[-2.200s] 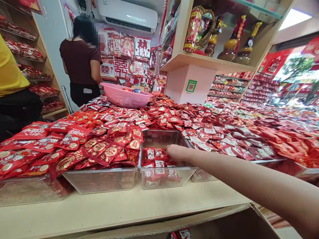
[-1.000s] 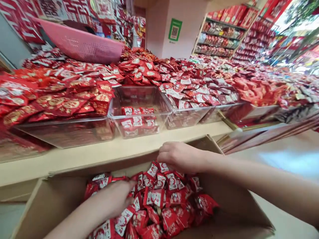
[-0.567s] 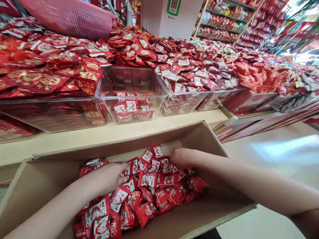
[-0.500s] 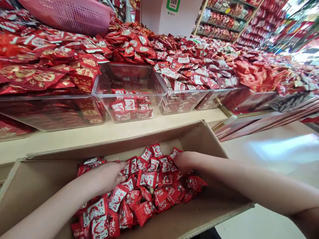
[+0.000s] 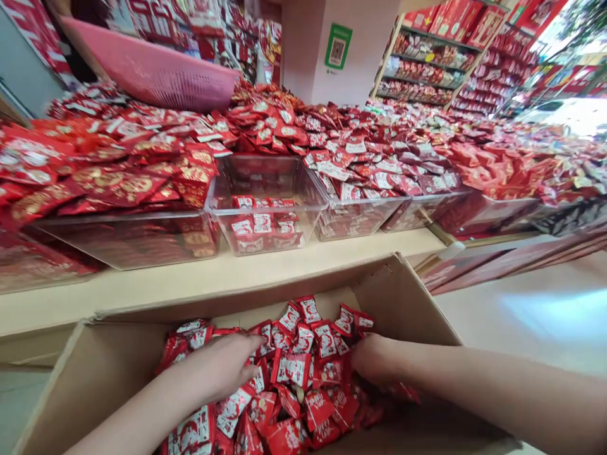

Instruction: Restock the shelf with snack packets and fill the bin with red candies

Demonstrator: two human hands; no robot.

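Observation:
A brown cardboard box holds a heap of small red-and-white wrapped sweets. My left hand rests on the left part of the heap, thumb and fingers apart, its fingertips touching the wrappers. At the heap's right side, my right hand reaches down among the sweets; its fingers are mostly hidden. Beyond the box stands a clear plastic bin, part filled with similar red-and-white packets.
The bin stands on a pale shelf ledge along the box's far side. Neighbouring bins overflow with red packets. A pink perforated basket sits on the packets at the back left. A pillar with a green QR sign rises behind.
The view has tilted up, so the box and bins sit lower in the picture. My right hand has moved toward me and deeper into the sweets; my left stays on the heap.

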